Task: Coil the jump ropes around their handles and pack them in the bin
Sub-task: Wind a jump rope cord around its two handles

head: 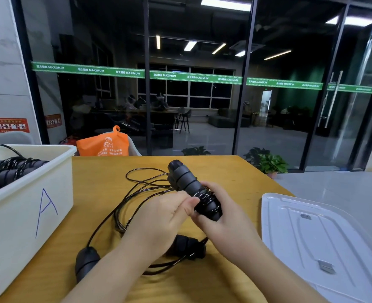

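Dark glass partitions stood behind the yellow wooden table [213,169], where the right hand [226,217] curled round the near end of the paired black plastic jump-rope handles [187,182], tilted up and away. The left hand [165,215] pinched the thin glossy black cord [137,184] against fresh turns. Best judged: keep tension, lay each turn snug beside the last. At the left, the white plastic bin marked A [27,206] held wound ropes.

Ceiling strip lights [225,4] are reflecting in the dark glass wall [191,95]. The wooden table [106,171] is sitting evenly lit, shadows soft. Wide-angle distortion is bending the frame edges; distant details are blurring slightly.
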{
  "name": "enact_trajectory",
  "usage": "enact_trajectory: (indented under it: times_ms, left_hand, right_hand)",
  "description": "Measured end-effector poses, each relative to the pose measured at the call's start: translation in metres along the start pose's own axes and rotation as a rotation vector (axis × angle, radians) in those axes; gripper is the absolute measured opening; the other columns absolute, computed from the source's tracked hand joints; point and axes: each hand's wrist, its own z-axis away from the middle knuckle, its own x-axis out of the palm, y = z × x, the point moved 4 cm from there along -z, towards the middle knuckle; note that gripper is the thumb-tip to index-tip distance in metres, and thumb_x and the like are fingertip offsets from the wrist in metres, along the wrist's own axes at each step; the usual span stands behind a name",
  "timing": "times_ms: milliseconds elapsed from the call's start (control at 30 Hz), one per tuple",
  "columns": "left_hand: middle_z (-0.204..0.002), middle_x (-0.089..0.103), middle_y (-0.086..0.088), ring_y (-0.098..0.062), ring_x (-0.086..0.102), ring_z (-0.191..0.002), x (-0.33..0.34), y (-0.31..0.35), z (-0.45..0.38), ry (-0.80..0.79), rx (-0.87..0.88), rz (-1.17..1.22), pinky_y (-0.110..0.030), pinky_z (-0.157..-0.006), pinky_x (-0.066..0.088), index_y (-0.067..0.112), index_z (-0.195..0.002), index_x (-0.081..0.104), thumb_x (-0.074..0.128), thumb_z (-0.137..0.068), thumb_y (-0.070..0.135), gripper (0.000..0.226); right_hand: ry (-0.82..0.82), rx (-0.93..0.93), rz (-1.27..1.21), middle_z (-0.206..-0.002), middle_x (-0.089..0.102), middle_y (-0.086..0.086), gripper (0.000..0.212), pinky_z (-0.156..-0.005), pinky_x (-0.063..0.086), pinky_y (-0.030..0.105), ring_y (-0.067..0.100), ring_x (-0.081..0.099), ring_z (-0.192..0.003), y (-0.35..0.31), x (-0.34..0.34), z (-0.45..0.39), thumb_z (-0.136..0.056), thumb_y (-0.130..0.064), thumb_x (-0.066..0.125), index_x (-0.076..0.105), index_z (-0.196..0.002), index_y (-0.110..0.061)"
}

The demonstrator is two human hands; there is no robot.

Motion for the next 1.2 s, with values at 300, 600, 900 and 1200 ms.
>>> enact_trajectory:
  times_ms: [300, 600, 900, 1200]
  left_hand:
    - [-0.065, 0.049, 0.009, -0.006, 0.045, -0.059, -0.004, -0.006, -0.001, -0.003, -0.304, 0.041, -0.028, -0.058, 0.036, 0.026, -0.074, 0.043, 0.022, -0.078, 0.066, 0.045]
    - [-0.069, 0.058, 0.019, 0.011, 0.054, -0.065, -0.007, -0.012, -0.001, 0.073, -0.423, 0.241, -0.015, -0.06, 0.037, 0.031, -0.099, 0.05, 0.03, -0.072, 0.075, 0.055]
    - [-0.066, 0.061, 0.02, 0.005, 0.051, -0.048, -0.011, -0.012, -0.005, 0.157, -0.288, 0.557, -0.013, -0.047, 0.036, 0.027, -0.099, 0.056, 0.05, -0.061, 0.087, 0.072]
    - [-0.048, 0.041, 0.004, -0.008, 0.037, -0.041, 0.001, -0.02, 0.002, -0.059, -0.5, 0.733, -0.018, -0.04, 0.027, 0.009, -0.097, 0.05, 0.05, -0.028, 0.099, 0.113]
  right_hand:
    - [-0.157, 0.189, -0.624, -0.075, 0.068, -0.006, 0.044, -0.051, 0.043, 0.025, 0.015, 0.063, -0.066, -0.002, 0.005, 0.0, -0.073, -0.027, 0.072, 0.059, -0.113, -0.038]
    - [-0.281, 0.376, -1.054, -0.084, 0.065, 0.009, 0.039, -0.04, 0.039, 0.021, 0.022, 0.058, -0.058, -0.004, 0.014, 0.004, -0.071, -0.021, 0.074, 0.065, -0.108, -0.014]
    - [-0.507, 0.505, -1.337, -0.105, 0.071, 0.015, 0.045, -0.033, 0.041, 0.018, 0.021, 0.058, -0.045, -0.007, 0.016, 0.01, -0.069, -0.04, 0.061, 0.077, -0.098, -0.009]
    - [-0.775, 0.346, -1.335, -0.096, 0.07, 0.015, 0.052, -0.037, 0.028, 0.021, 0.021, 0.058, -0.043, -0.005, 0.026, 0.014, -0.07, -0.046, 0.077, 0.072, -0.107, -0.009]
